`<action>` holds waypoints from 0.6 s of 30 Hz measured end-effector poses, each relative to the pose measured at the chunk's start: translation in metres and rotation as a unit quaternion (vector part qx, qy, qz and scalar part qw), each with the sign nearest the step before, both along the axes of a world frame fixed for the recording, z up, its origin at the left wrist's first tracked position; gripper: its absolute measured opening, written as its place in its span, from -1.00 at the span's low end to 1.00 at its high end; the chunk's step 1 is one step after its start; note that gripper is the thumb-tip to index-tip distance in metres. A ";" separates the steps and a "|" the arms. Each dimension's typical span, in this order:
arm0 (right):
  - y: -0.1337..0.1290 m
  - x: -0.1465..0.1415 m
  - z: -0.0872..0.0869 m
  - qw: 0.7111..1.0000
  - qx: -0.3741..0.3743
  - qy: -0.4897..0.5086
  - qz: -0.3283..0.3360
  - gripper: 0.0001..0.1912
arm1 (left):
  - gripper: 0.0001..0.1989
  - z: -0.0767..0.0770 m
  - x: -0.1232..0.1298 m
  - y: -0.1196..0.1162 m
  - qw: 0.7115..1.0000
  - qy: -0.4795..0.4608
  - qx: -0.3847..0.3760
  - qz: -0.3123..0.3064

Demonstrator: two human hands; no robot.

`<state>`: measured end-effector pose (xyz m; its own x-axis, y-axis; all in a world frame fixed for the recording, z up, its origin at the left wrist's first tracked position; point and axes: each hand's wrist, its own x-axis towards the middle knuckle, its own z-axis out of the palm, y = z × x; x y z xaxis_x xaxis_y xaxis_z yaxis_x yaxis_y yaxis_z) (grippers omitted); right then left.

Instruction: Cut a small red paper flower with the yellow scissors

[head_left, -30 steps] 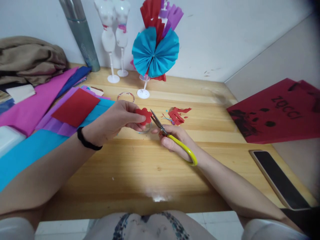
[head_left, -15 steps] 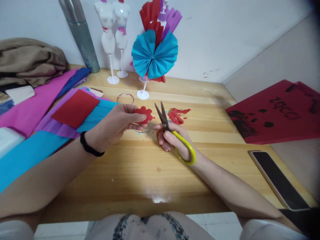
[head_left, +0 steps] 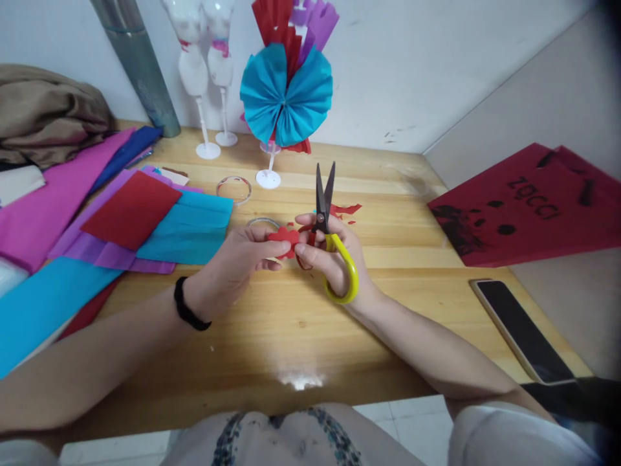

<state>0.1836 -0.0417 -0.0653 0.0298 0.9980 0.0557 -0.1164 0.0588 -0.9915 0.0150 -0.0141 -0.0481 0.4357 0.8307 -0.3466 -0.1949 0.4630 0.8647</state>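
Between the thumb and fingers of my left hand point(head_left: 237, 255) is a small red paper flower point(head_left: 283, 244) with rounded petals. My right hand point(head_left: 334, 249) is closed around the scissors point(head_left: 340, 272), which have yellow-and-red handles and dark blades pointing away from me, slightly apart. The right thumb and a fingertip meet the flower's right edge. Red paper scraps point(head_left: 347, 210) lie on the table just behind the right hand. A roll of tape point(head_left: 262, 223) sits behind the left hand, partly hidden by it.
Coloured paper sheets point(head_left: 189, 226) cover the left side. At the back stand a bottle point(head_left: 140, 71), two white mannequins point(head_left: 194, 71) and one dressed in a blue paper fan point(head_left: 286, 97). Another tape ring point(head_left: 234, 189) lies nearby. On the right are a red bag point(head_left: 524, 207) and a phone point(head_left: 524, 330).
My hands have come together at the flower; the right thumb now touches it. The scissors have turned to point straighter away from me. The whole view has shifted slightly.
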 end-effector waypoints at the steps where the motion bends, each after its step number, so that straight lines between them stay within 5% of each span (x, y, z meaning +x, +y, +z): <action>1: 0.000 0.000 0.000 1.000 -0.003 -0.002 0.002 -0.57 | -0.82 -0.001 0.001 0.000 1.000 0.005 0.004 -0.005; 11: 0.001 0.001 0.003 1.000 -0.019 0.013 0.004 -0.56 | -0.75 0.002 0.000 0.001 0.998 0.015 0.038 -0.044; 18: -0.001 -0.001 0.003 0.999 -0.025 0.039 0.014 -0.56 | -0.88 0.005 -0.002 0.001 0.999 0.012 0.045 -0.027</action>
<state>0.1831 -0.0428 -0.0620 0.0041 1.0000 0.0035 -0.1952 0.0042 -0.9808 0.0126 -0.0136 -0.0435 0.4727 0.8348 -0.2823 -0.1515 0.3925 0.9072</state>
